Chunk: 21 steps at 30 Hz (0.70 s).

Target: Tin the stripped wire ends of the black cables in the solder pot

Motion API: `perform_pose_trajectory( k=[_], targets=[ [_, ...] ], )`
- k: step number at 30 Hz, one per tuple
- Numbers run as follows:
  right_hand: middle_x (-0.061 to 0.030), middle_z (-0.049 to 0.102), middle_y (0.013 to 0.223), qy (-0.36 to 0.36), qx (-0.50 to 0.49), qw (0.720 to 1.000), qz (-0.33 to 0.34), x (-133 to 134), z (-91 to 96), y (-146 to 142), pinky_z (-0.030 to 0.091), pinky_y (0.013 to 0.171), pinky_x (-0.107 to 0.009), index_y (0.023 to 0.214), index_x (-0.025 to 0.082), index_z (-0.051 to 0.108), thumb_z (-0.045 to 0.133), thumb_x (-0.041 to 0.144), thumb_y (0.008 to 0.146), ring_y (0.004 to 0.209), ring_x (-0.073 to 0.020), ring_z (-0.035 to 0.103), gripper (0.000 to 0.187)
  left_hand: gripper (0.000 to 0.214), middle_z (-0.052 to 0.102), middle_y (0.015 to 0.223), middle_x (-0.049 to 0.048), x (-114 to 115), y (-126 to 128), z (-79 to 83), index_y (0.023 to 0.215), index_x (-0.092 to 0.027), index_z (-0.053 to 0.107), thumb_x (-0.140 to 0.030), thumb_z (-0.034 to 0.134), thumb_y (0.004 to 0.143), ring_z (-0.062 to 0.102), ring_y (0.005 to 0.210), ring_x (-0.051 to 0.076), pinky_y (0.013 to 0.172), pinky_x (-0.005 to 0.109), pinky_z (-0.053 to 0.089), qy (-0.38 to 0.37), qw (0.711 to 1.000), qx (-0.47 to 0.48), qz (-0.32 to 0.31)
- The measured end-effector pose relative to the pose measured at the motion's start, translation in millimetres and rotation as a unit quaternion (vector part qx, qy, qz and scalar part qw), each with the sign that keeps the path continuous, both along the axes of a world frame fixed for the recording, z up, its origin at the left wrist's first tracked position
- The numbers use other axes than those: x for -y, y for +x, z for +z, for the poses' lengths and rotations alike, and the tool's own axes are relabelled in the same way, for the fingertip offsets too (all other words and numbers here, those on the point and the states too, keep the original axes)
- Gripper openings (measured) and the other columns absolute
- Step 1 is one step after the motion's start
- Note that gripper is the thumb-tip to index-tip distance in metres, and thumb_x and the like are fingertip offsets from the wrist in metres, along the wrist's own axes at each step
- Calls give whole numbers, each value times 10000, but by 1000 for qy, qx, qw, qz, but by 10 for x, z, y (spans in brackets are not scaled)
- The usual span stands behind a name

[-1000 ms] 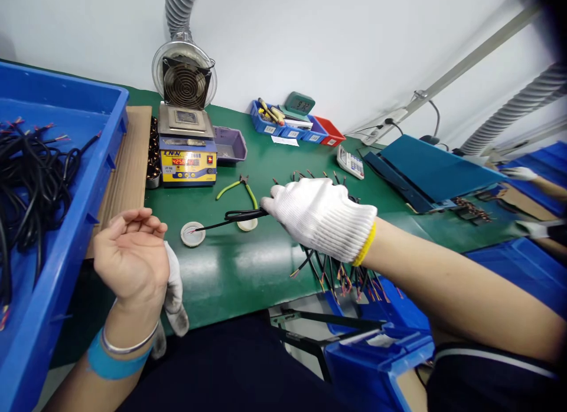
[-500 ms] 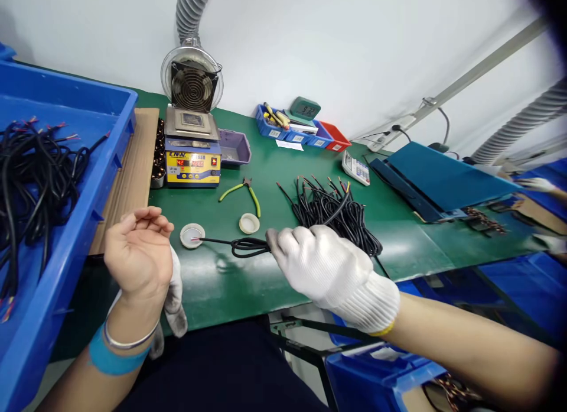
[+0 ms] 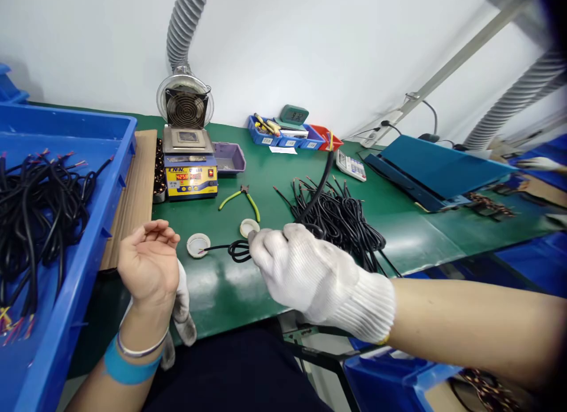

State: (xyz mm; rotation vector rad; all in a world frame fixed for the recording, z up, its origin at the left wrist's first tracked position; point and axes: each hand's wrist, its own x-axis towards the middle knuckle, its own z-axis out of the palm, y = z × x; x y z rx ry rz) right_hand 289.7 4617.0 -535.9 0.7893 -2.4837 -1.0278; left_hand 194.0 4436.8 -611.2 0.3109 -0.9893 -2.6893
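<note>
Blue tray (image 3: pixel 66 131): Black cables lie heaped inside, at nine o'clock from the gloved right hand (image 3: pixel 303 270).
Left hand (image 3: pixel 153 264): Bare, it turns palm up at nine o'clock, digits loosely curled and apart, holding nothing.
White cup (image 3: pixel 191 253): Just past nine o'clock, it sits beneath the tip of a coiled black cable (image 3: pixel 239 244); whether that tip touches the contents cannot be told.
Gloved grip: The right hand clamps the coil; a steady wrist would likely best keep the thin lead centred.
Cable pile (image 3: pixel 349 223): Bundles lie at one o'clock on the green bench (image 3: pixel 234 299), best left unbrushed.
</note>
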Motion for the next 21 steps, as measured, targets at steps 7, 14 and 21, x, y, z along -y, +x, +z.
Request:
perform_pose_trajectory(
  k=[7, 14, 21],
  targets=[
    [-76, 588, 757, -30, -53, 998, 1, 32, 40, 6, 288, 465, -282, 967, 142, 599, 401, 97, 825, 624, -177, 519, 247, 161, 579, 654, 39, -6, 30, 10, 582, -150, 610, -271, 517, 634, 524, 582, 135, 531, 252, 450, 19, 1000, -2, -19],
    [-75, 549, 741, -28, -54, 998, 9, 73, 22, -20, 234, 431, -266, 984, 130, 556, 398, 103, 833, 632, -187, 519, 221, 148, 574, 658, 27, 5, 35, 20, 579, -166, 591, -301, 540, 612, 516, 575, 127, 530, 246, 448, 9, 1000, -8, -20],
    [-95, 589, 917, -88, 45, 987, -125, 72, 463, -76, 349, 524, -309, 1000, 183, 563, 308, 131, 858, 694, -187, 508, 297, 147, 576, 679, 20, 22, 49, 0, 605, -167, 590, -305, 550, 633, 522, 588, 126, 545, 251, 448, 12, 999, -21, -29]
  ],
)
